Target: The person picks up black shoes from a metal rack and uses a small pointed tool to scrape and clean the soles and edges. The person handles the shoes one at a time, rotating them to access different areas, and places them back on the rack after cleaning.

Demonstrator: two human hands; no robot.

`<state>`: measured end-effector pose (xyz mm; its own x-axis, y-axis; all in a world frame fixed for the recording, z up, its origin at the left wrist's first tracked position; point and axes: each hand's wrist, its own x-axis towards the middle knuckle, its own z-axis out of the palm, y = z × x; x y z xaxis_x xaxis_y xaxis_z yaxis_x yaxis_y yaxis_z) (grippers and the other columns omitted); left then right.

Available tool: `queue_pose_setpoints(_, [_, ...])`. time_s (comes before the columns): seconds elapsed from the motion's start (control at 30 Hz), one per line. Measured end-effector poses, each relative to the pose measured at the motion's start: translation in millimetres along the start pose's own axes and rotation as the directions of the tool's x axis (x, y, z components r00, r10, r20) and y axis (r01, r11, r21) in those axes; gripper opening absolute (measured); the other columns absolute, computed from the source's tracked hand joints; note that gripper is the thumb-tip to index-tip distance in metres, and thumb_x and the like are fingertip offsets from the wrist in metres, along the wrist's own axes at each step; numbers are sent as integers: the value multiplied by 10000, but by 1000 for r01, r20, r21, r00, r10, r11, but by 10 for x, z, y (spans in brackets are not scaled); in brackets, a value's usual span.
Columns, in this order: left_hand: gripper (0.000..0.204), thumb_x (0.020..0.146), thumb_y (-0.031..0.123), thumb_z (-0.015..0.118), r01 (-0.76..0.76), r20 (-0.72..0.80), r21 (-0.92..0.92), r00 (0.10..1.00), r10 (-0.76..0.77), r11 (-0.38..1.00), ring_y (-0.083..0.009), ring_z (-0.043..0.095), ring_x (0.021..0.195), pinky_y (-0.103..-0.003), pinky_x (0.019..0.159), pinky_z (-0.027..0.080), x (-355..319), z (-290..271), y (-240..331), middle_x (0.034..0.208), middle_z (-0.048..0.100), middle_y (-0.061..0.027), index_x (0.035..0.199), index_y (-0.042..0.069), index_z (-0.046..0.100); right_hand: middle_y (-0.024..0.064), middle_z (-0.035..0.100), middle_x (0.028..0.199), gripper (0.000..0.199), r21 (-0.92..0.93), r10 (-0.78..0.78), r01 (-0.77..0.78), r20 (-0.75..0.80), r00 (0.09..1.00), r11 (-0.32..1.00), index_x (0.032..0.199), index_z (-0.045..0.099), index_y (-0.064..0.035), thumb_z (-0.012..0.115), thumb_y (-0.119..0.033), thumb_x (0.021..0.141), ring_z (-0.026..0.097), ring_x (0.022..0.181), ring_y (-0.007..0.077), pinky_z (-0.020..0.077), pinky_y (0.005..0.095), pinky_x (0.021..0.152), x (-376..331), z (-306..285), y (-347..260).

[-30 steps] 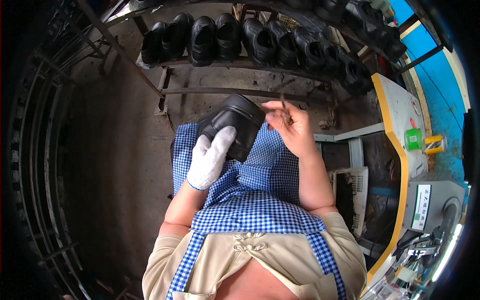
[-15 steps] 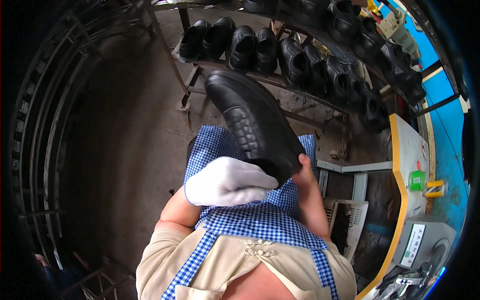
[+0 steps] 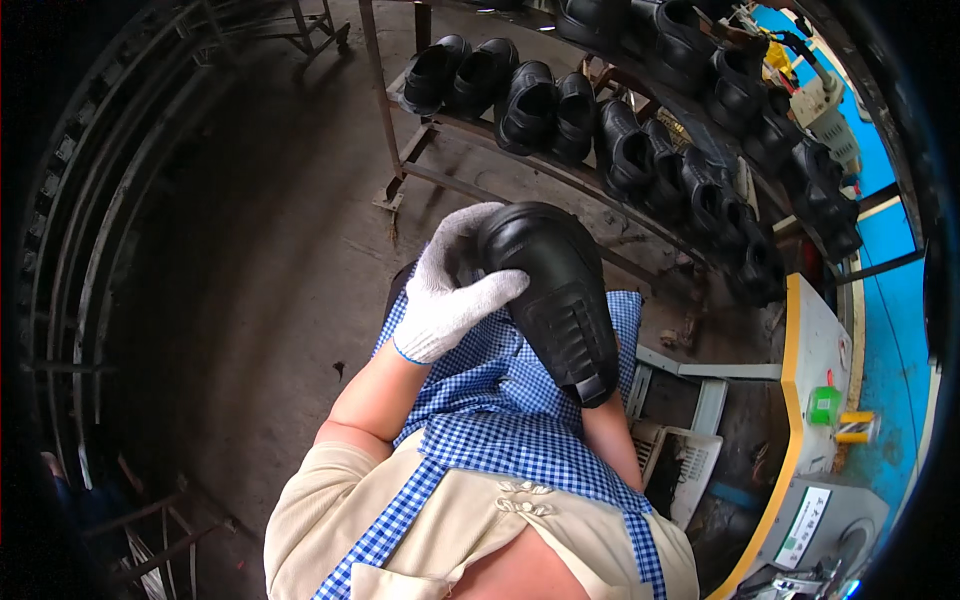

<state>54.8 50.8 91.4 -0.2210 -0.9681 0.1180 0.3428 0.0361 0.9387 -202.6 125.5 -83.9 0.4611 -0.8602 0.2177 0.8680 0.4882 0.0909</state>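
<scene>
The fingers (image 3: 480,290) of the left hand (image 3: 450,290) are in a white knit glove. They curl around the side of a black shoe (image 3: 555,295), near its toe, and press on it. The thumb goes up over the round toe.

The black shoe is held up in the air, over the lap and the blue checked apron (image 3: 500,430). Its sole faces up, and you can see the grooves in it. The toe points away, toward the rack. The heel points down, toward the person.

The right hand is hidden under the heel. Only the bare right forearm (image 3: 610,445) shows, so I cannot tell how those fingers are.

Just past the toe is a metal shoe rack (image 3: 520,165). A row of black shoes (image 3: 560,115) sits on it, side by side. The rack's front bar is near the held shoe, so there is little room that way.

On the left is bare grey floor (image 3: 250,250), with lots of room. On the right is a bench with a yellow edge (image 3: 790,400). A green thing (image 3: 822,405) sits on it. A white plastic basket (image 3: 680,470) stands below, close to the right forearm.
</scene>
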Motion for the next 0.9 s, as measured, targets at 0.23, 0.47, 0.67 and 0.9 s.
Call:
queue_pose_setpoints(0.23, [668,775,112,810,3,-38,-145,999,-9,989,-221,558,1191,-372,1058,433,30,-41,-70,1260,586,-121,1339,-6,471,195,535,1401,654,-951,-470,-153,-267,842,268,1421,443,34,449,-469,1003,561,1255,289,452,423,1062,-434,-141,-63])
queue_pose_setpoints(0.47, [629,818,119,779,22,-140,-409,986,-87,912,-218,561,1177,-351,1057,435,181,-168,-414,1255,582,-121,1345,-16,463,185,483,1452,785,-846,-305,-237,-412,859,478,1490,345,4,755,-269,879,492,1325,252,414,421,1089,-772,383,-509])
queue_pose_setpoints(0.67, [626,866,110,722,38,-123,-440,987,-102,897,-218,545,1195,-347,1052,435,214,-185,-499,1274,562,-120,1406,2,425,160,450,1480,1103,-982,-456,-60,-138,879,180,1552,249,-78,893,-107,657,480,1339,271,388,418,1117,-447,833,-198])
queue_pose_setpoints(0.9, [588,902,312,676,251,44,-69,968,-248,966,-199,606,1065,-338,869,538,320,-369,-683,1237,592,-104,1401,86,461,75,560,1247,1028,-989,-654,-63,-134,745,131,1505,294,-83,902,-219,687,544,940,151,447,291,791,-493,988,-338])
